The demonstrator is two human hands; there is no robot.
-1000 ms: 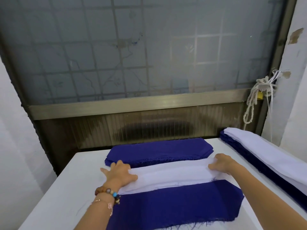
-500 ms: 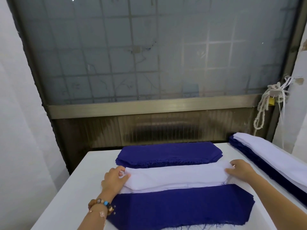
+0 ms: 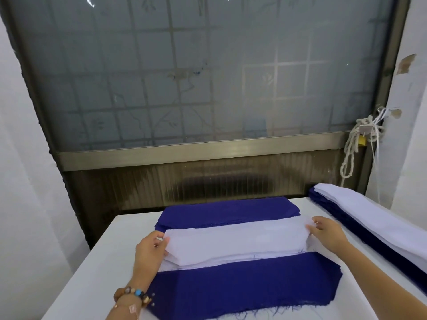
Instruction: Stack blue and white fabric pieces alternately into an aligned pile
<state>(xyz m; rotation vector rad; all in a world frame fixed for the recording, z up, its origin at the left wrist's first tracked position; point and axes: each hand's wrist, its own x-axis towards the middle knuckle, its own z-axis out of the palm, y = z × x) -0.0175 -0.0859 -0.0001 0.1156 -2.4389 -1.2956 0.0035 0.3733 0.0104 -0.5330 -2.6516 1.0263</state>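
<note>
A white fabric piece (image 3: 235,241) is lifted slightly above the stack of white pieces (image 3: 175,265) in the middle of the table. My left hand (image 3: 150,249) pinches its left end, and my right hand (image 3: 328,232) pinches its right end. Behind it lies a stack of blue pieces (image 3: 228,212). In front lies the blue-topped pile (image 3: 249,285) with frayed threads along its near edge.
The white table (image 3: 101,271) carries everything. A long pile with white fabric on top of blue (image 3: 374,218) runs along the right edge. A frosted window (image 3: 203,72) and a hanging white rope (image 3: 351,148) stand behind the table.
Both hands went from pressing on the white stack to pinching the ends of the top white piece, which has risen off the stack. The camera has shifted a little.
</note>
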